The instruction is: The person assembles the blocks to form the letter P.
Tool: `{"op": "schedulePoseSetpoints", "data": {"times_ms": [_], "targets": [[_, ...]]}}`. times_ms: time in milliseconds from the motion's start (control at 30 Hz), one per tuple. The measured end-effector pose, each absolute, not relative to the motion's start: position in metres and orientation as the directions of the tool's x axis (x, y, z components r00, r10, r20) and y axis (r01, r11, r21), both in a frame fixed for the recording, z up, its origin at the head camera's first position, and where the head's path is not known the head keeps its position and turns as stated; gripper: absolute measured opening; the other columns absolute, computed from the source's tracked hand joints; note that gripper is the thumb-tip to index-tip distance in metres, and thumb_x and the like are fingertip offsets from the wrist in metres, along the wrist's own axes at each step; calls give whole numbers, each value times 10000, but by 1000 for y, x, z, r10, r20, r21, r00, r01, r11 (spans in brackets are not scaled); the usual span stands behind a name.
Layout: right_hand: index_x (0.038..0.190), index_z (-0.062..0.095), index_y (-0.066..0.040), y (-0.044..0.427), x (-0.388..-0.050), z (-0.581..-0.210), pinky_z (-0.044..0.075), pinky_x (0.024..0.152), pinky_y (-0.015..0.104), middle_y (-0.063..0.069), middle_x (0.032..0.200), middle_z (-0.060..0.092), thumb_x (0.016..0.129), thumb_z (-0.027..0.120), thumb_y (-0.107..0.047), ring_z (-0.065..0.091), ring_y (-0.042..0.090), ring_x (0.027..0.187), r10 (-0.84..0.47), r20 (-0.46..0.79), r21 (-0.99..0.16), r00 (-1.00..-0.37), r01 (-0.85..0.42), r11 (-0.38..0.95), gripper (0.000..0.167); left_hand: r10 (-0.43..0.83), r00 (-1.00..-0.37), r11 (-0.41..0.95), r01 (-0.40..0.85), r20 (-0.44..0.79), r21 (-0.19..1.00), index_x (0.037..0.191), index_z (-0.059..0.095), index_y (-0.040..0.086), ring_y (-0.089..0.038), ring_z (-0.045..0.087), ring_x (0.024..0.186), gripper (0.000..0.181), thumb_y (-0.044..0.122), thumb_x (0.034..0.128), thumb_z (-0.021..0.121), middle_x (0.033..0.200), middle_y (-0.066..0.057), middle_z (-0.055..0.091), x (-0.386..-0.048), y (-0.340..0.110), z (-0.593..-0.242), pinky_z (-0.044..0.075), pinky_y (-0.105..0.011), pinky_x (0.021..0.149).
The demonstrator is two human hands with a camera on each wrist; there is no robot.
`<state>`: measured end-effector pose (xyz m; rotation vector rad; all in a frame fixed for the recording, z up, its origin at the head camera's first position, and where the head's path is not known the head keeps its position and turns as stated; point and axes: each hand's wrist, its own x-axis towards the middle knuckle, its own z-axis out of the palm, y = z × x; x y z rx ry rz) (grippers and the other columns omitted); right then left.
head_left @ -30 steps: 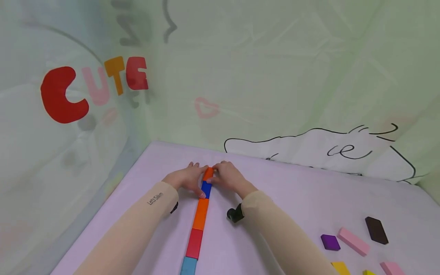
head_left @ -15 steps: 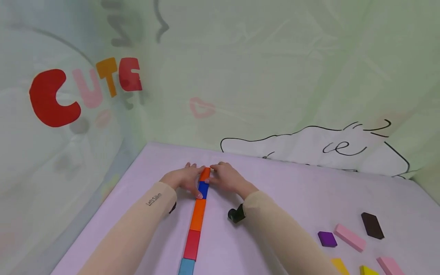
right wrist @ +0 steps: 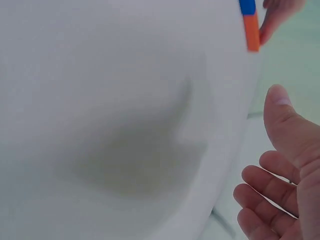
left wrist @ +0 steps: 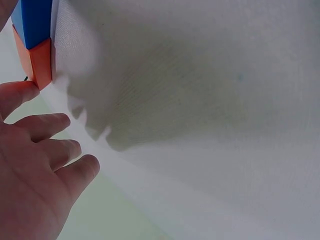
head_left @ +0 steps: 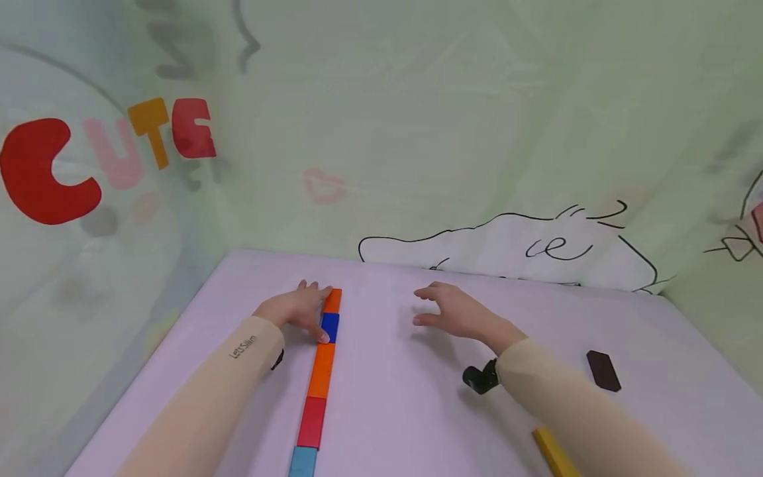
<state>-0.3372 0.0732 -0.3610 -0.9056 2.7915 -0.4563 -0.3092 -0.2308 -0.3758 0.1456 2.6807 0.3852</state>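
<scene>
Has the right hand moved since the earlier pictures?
Yes: in the head view, the right hand has moved rightward, away from the row of colored blocks, and now hovers apart from it.

Both arms are in pale beige, the left sleeve and the right sleeve alike, long and fairly smooth, each ending at the wrist above a bare left hand and a bare right hand. Small dark lettering runs near the left cuff, "Lets" and then a word I can't quite read. A stubby black device with a rounded end sits at the right wrist, while a black sliver peeks out at the left.
</scene>
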Motion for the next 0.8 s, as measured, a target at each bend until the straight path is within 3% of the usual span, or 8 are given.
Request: {"op": "schedulePoseSetpoints", "data": {"times_ms": [500, 667, 800], "targets": [[1364, 567, 95, 269, -315, -367, 533, 929, 649, 325, 1266, 634, 905, 777, -305, 574, 515, 1147, -330, -18, -258, -944, -314, 914, 644, 146, -903, 961, 33, -405, 274, 1618, 256, 52, -504, 81, 1561, 999, 299, 845, 838, 1677, -279, 181, -307, -249, -375, 197, -715, 1209], [1316, 576, 140, 309, -312, -375, 572, 883, 599, 355, 1216, 632, 897, 782, -345, 595, 497, 1071, -270, -80, -256, -960, -242, 936, 673, 147, -898, 961, 30, -414, 276, 1620, 249, 53, -503, 73, 1561, 999, 306, 850, 832, 1679, -282, 167, -306, -249, -375, 182, -710, 1216], [1238, 589, 176, 321, -305, -381, 613, 796, 499, 337, 1087, 650, 865, 781, -486, 617, 396, 925, -156, -171, -227, -973, -115, 967, 784, 156, -899, 959, 39, -409, 280, 1620, 249, 52, -506, 69, 1560, 1001, 311, 847, 831, 1680, -281, 166, -306, -249, -375, 175, -717, 1214]]}}
